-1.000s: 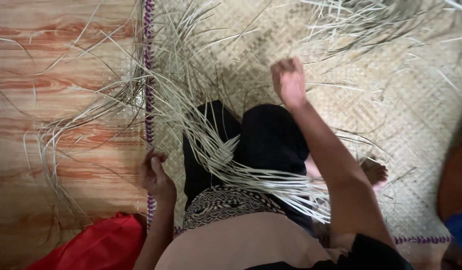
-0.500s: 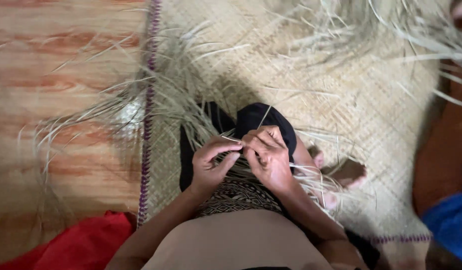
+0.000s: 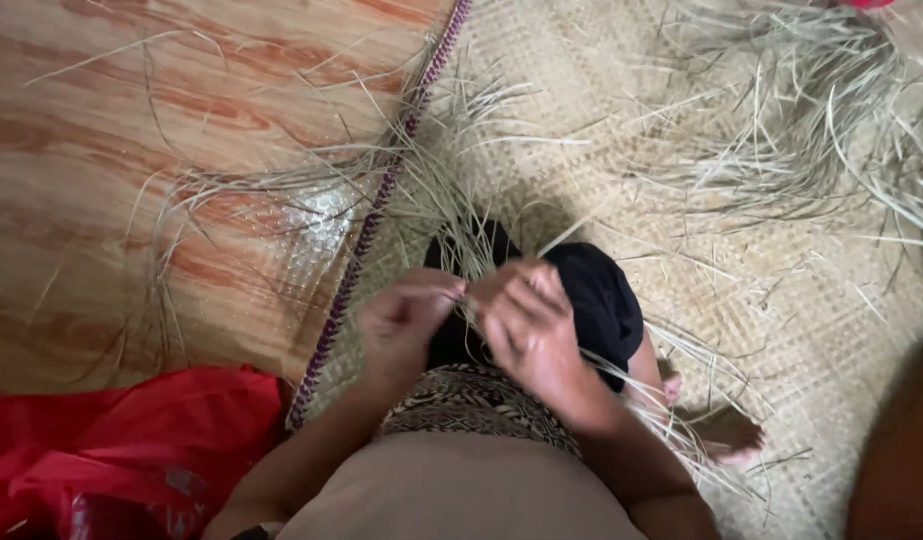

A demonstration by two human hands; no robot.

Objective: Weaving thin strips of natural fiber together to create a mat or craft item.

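My left hand (image 3: 406,318) and my right hand (image 3: 526,322) meet above my lap, fingertips pinched together on thin pale straw strips (image 3: 468,290). Motion blurs both hands. A loose bundle of the same strips (image 3: 421,200) fans out from my lap toward the upper left, over my black-clad knee (image 3: 601,300). More strips trail past my right forearm toward my bare foot (image 3: 726,435). I sit on a woven straw mat (image 3: 781,290).
The mat's purple-stitched edge (image 3: 366,230) runs diagonally beside a wood-pattern floor (image 3: 131,150). A red cloth (image 3: 111,450) lies at the lower left. Another heap of loose straw (image 3: 791,120) lies at the upper right. Something brown (image 3: 896,450) shows at the right edge.
A second ago my right hand was stretched out over the mat and my left hung by the mat's edge. Both have come together at my lap on the strips. The view has tilted.
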